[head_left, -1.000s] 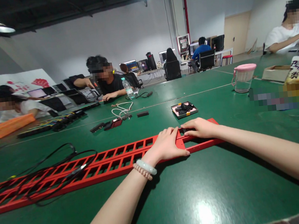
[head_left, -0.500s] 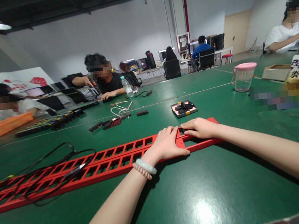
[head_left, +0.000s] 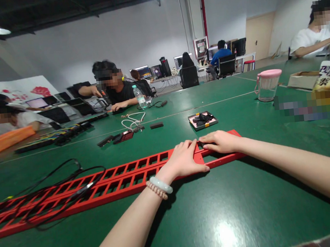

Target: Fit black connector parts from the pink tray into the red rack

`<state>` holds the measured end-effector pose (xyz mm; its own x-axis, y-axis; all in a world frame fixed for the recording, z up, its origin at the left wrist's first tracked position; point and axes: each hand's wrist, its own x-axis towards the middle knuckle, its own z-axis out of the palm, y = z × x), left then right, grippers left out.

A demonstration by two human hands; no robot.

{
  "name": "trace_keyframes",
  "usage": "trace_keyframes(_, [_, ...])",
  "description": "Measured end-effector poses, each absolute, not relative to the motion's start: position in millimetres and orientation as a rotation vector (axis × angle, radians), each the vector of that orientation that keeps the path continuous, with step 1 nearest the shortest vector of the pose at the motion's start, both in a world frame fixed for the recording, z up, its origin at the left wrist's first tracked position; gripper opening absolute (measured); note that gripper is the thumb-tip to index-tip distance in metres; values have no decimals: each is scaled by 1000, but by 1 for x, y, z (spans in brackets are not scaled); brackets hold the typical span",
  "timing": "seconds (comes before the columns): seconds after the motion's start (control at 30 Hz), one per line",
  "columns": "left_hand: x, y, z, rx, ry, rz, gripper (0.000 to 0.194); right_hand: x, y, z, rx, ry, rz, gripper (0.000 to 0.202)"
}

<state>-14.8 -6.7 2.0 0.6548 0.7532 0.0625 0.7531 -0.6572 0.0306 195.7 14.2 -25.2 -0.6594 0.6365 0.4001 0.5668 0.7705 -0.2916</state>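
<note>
A long red slotted frame (head_left: pixel 116 194) lies across the green table in front of me, with two rows of openings. My left hand (head_left: pixel 183 159) grips it near its right end, thumb at the near edge and fingers over the far side. Beside it, my right hand (head_left: pixel 222 141) has its fingers closed on a small black part (head_left: pixel 202 144) at the frame's far opening. Most of that part is hidden under the fingertips, so its kind does not show. Black cables (head_left: pixel 101 166) lie looped over the left half of the frame.
Beyond the frame sits a small box (head_left: pixel 196 128) holding black pieces. Farther off are a white cable (head_left: pixel 126 123), a water bottle (head_left: pixel 140 98), a pink-lidded cup (head_left: pixel 268 85) and a drink pouch (head_left: pixel 325 81). Several people sit around the room; one across the table (head_left: pixel 120 94) holds a tool.
Both hands keep the same place on the red frame. The view has shifted very slightly; nothing else has visibly moved on the table.
</note>
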Motion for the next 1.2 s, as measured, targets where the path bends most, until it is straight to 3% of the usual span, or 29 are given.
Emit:
trace_keyframes(0.2, [-15, -8, 2, 2868, 1278, 100, 101, 193, 14, -29, -939, -2419, 124, 34])
trace_keyframes(0.5, [-15, -14, 7, 2875, 1255, 72, 92, 200, 68, -35, -1482, -1915, -155, 39])
trace_keyframes(0.93, [-13, -16, 9, 2840, 1279, 20, 91, 202, 119, -41, -1602, -2111, -221, 55])
trace_keyframes(1.2, [-13, -19, 10, 2816, 1294, 42, 90, 204, 126, -47, -1688, -2206, -111, 48])
